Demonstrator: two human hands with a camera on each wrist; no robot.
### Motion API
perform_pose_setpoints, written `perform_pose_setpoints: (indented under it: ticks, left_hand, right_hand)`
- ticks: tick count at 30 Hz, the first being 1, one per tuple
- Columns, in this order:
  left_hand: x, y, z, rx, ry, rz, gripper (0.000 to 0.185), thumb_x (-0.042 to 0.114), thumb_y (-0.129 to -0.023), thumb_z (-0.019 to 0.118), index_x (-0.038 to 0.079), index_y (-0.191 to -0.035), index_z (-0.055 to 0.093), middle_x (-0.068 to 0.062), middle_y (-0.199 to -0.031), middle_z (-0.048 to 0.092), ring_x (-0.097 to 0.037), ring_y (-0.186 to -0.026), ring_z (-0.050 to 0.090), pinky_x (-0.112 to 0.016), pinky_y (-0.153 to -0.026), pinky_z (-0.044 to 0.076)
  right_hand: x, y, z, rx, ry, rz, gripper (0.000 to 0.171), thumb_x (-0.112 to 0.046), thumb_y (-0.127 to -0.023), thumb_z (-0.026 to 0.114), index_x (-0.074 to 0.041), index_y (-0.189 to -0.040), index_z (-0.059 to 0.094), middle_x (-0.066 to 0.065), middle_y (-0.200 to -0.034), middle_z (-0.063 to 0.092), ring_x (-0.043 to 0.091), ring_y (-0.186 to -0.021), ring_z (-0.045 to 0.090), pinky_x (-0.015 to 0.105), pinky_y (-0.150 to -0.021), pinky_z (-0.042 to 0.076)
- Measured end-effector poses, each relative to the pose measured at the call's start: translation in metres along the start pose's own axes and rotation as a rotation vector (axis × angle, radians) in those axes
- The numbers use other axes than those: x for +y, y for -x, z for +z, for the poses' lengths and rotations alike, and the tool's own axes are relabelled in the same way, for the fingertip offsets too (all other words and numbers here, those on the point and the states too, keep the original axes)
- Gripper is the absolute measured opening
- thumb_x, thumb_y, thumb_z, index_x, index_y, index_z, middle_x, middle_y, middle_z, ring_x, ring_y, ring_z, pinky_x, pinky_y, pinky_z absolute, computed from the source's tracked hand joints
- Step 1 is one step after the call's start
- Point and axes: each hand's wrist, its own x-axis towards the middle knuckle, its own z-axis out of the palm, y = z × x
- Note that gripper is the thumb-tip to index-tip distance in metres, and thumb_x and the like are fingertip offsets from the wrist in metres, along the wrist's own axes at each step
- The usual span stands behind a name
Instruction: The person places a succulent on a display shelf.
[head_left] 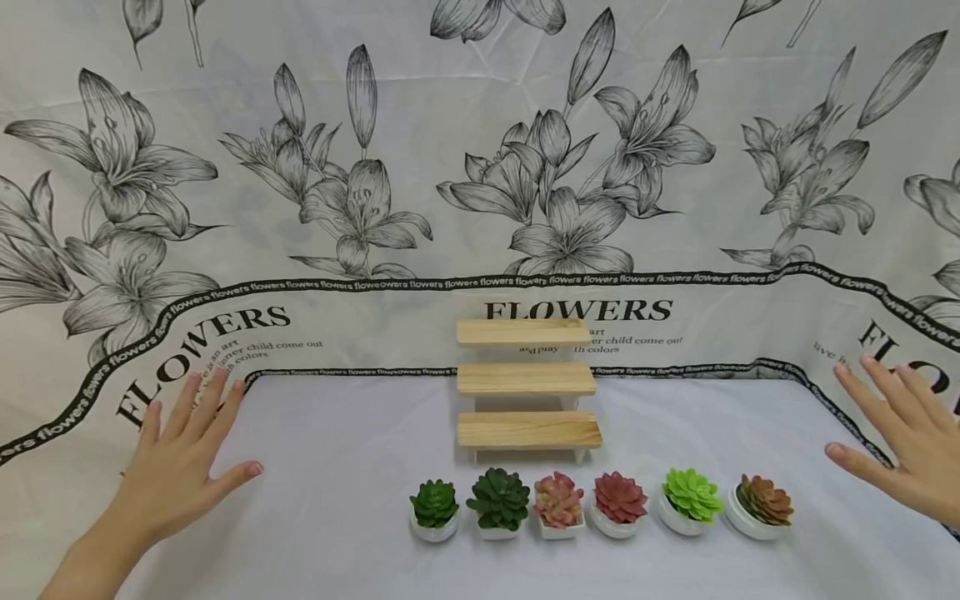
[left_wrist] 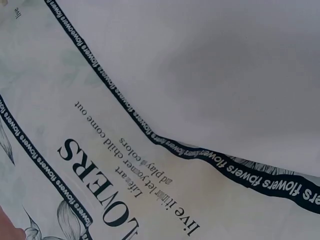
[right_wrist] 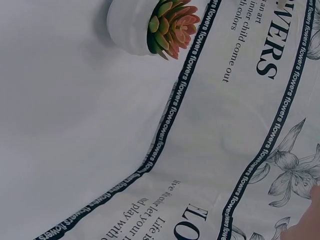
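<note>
Hovering flat hands (head_left: 176, 462); smooth cloth (head_left: 337, 517), stepped wooden shelf (head_left: 527, 383).

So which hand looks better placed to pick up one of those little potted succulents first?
Probably the right hand. It hovers open just beside the orange-green succulent at the right end of the row. The left hand, also open, is farther off, with bare cloth between it and the nearest dark green succulent.
</note>
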Motion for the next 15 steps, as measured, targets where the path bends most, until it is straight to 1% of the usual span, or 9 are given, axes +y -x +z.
perform_pose_setpoints:
  ticks: [4, 6, 7, 9, 10, 12, 13, 14, 15]
  left_hand:
    - [0.002, 0.001, 0.005, 0.017, 0.047, 0.005, 0.092, 0.062, -0.086, 0.048, 0.016, -0.151, 0.001, -0.004, -0.156, -0.007, -0.025, -0.141, -0.011, -0.056, -0.110, -0.012]
    - [0.004, 0.000, 0.007, 0.034, 0.110, 0.005, 0.090, 0.057, -0.087, 0.051, 0.014, -0.151, 0.005, -0.005, -0.156, -0.003, -0.025, -0.141, -0.007, -0.058, -0.110, -0.009]
    - [0.006, -0.001, 0.009, 0.043, 0.150, 0.004, 0.089, 0.053, -0.087, 0.054, 0.013, -0.151, 0.007, -0.007, -0.156, 0.000, -0.028, -0.141, -0.003, -0.058, -0.111, -0.005]
    - [0.011, -0.002, 0.011, 0.039, 0.265, -0.015, 0.085, 0.043, -0.088, 0.059, 0.012, -0.151, 0.010, -0.011, -0.155, 0.008, -0.032, -0.140, 0.006, -0.057, -0.112, 0.003]
    - [0.013, -0.003, 0.012, 0.022, 0.336, -0.036, 0.083, 0.037, -0.088, 0.061, 0.013, -0.151, 0.012, -0.013, -0.155, 0.011, -0.036, -0.139, 0.010, -0.057, -0.112, 0.006]
    - [0.020, -0.006, 0.015, -0.013, 0.477, -0.090, 0.080, 0.027, -0.088, 0.063, 0.015, -0.151, 0.014, -0.018, -0.152, 0.019, -0.041, -0.134, 0.023, -0.061, -0.107, 0.019]
    - [0.023, -0.008, 0.017, -0.029, 0.537, -0.116, 0.077, 0.024, -0.089, 0.062, 0.014, -0.150, 0.017, -0.019, -0.149, 0.024, -0.041, -0.130, 0.029, -0.059, -0.104, 0.026]
    - [0.026, -0.010, 0.019, -0.049, 0.605, -0.143, 0.073, 0.021, -0.090, 0.061, 0.014, -0.150, 0.019, -0.020, -0.148, 0.027, -0.042, -0.127, 0.033, -0.059, -0.100, 0.032]
    - [0.029, -0.013, 0.022, -0.068, 0.670, -0.167, 0.069, 0.019, -0.091, 0.060, 0.013, -0.149, 0.022, -0.020, -0.146, 0.031, -0.040, -0.124, 0.037, -0.057, -0.096, 0.037]
  right_hand:
    - [0.002, 0.000, 0.002, 0.002, -0.016, -0.014, 0.103, -0.069, -0.081, 0.049, -0.022, -0.148, -0.014, 0.014, -0.151, -0.021, 0.039, -0.134, -0.022, 0.070, -0.097, -0.016]
    - [0.004, -0.001, 0.003, 0.029, -0.083, -0.035, 0.101, -0.061, -0.084, 0.054, -0.016, -0.150, -0.007, 0.020, -0.152, -0.013, 0.042, -0.135, -0.015, 0.071, -0.098, -0.012]
    - [0.005, -0.001, 0.004, 0.041, -0.138, -0.040, 0.098, -0.055, -0.085, 0.057, -0.012, -0.150, -0.003, 0.024, -0.152, -0.008, 0.044, -0.136, -0.011, 0.072, -0.099, -0.010]
    - [0.007, -0.001, 0.007, 0.047, -0.246, -0.034, 0.091, -0.042, -0.087, 0.061, -0.005, -0.149, 0.005, 0.031, -0.149, 0.002, 0.049, -0.134, -0.004, 0.072, -0.099, -0.007]
    - [0.008, -0.001, 0.009, 0.046, -0.309, -0.021, 0.087, -0.036, -0.088, 0.062, -0.002, -0.148, 0.008, 0.034, -0.147, 0.006, 0.051, -0.133, -0.001, 0.073, -0.099, -0.006]
    - [0.011, -0.001, 0.013, 0.039, -0.415, 0.038, 0.080, -0.026, -0.090, 0.061, 0.001, -0.147, 0.012, 0.038, -0.143, 0.012, 0.058, -0.128, 0.007, 0.078, -0.094, -0.002]
    - [0.012, 0.000, 0.015, 0.030, -0.453, 0.069, 0.077, -0.022, -0.092, 0.060, 0.002, -0.147, 0.012, 0.040, -0.141, 0.013, 0.060, -0.125, 0.009, 0.079, -0.093, -0.001]
    - [0.014, 0.001, 0.019, 0.031, -0.474, 0.106, 0.075, -0.020, -0.092, 0.059, -0.002, -0.148, 0.012, 0.031, -0.147, 0.016, 0.050, -0.132, 0.011, 0.079, -0.092, 0.002]
    - [0.016, 0.002, 0.022, 0.035, -0.509, 0.130, 0.073, -0.017, -0.093, 0.058, -0.004, -0.149, 0.012, 0.031, -0.146, 0.018, 0.044, -0.134, 0.013, 0.080, -0.091, 0.003]
